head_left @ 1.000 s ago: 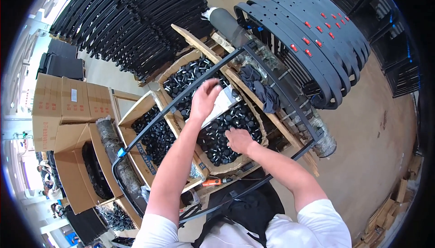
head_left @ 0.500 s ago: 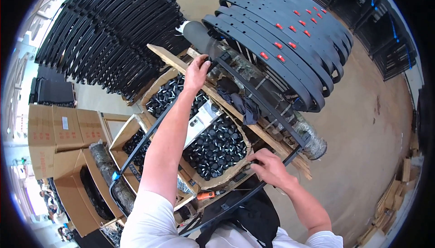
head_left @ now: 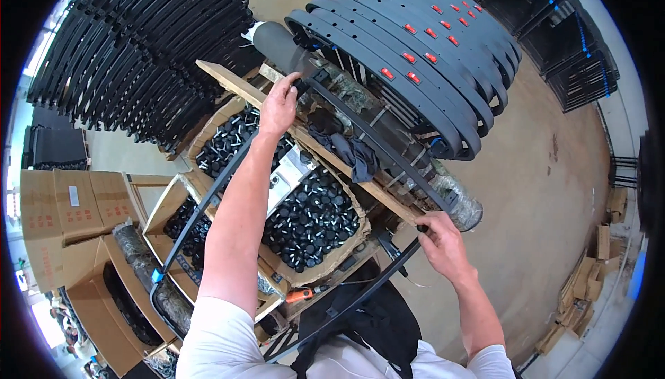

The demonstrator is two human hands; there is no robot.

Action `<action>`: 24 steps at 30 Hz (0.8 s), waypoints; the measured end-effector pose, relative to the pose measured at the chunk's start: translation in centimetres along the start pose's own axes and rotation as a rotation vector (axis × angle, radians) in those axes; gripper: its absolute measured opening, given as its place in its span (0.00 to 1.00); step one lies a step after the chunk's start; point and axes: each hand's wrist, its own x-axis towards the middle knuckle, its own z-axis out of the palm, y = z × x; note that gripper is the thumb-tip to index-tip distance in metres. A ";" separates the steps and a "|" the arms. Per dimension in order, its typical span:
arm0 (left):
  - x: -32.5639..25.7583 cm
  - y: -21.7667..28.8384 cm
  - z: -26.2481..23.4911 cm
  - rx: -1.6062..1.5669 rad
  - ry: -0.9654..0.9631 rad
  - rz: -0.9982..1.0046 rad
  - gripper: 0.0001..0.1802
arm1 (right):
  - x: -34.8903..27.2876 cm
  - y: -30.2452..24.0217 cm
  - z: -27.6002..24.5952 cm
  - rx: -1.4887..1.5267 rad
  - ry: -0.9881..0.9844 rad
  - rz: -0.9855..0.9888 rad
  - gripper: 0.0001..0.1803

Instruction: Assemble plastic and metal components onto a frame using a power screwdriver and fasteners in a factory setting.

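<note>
A black metal tube frame (head_left: 385, 149) lies across the bins in front of me. At its far corner my left hand (head_left: 278, 107) is closed, fingertips pinching a small black foot (head_left: 300, 84). My right hand (head_left: 443, 244) is closed at the right corner, thumb and fingers on a round black foot (head_left: 422, 228) against the tube. The threads of both feet are hidden. Below the frame, a cardboard-lined bin holds many black feet with silver bolts (head_left: 312, 219). A white tray-like piece (head_left: 287, 174) rests among them.
Stacked black frames (head_left: 138, 53) stand far left. Grey curved panels with red clips (head_left: 409, 57) are piled far right. A wooden plank (head_left: 235, 82) runs under the frame beside a dark cloth (head_left: 353, 152). Cardboard boxes (head_left: 76, 206) stand left; an orange-handled tool (head_left: 299, 296) lies nearby.
My right hand has moved from above the near bar, beside the bin, to the frame's right corner. My left hand stays at the far corner. The whole view has shifted slightly.
</note>
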 end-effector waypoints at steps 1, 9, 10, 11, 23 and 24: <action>-0.1 0.4 0.1 0.009 0.010 -0.024 0.19 | -0.1 0.1 -0.3 -0.010 -0.002 0.003 0.17; 0.0 -1.1 0.5 0.038 0.081 -0.043 0.19 | -0.4 0.9 -2.2 -0.186 0.065 0.079 0.18; 0.0 -0.4 0.9 -0.003 0.065 -0.089 0.19 | -0.5 1.4 -2.7 -0.235 0.097 0.143 0.18; 0.2 -0.5 0.8 -0.028 0.069 -0.104 0.19 | -0.6 1.8 -2.9 -0.250 0.098 0.156 0.18; -0.2 0.7 0.7 0.055 0.041 -0.162 0.20 | -1.4 3.3 -2.7 -0.288 0.117 0.101 0.18; -0.2 0.6 0.7 0.051 0.043 -0.164 0.20 | -1.4 3.3 -2.6 -0.292 0.116 0.101 0.18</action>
